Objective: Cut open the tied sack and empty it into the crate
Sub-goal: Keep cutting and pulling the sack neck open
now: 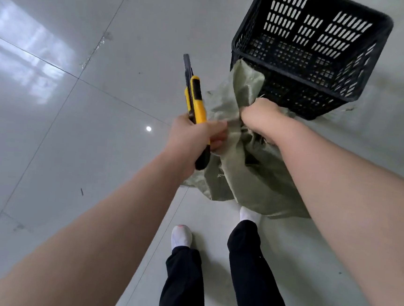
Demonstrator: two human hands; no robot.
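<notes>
A green woven sack [247, 181] hangs in front of me, its top bunched between both hands and a loose flap [245, 83] reaching up against the crate's near wall. My left hand [192, 137] grips a yellow and black utility knife [196, 98] whose blade end points up and away, and its fingertips also pinch the sack's edge. My right hand [260, 116] is closed on the gathered sack fabric. The black slotted plastic crate [348, 92] stands on the floor just beyond the sack; its inside looks bare.
Grey glossy floor tiles [77, 117] spread to the left and ahead. My two feet in white socks [182, 235] and black trouser legs stand directly below the sack.
</notes>
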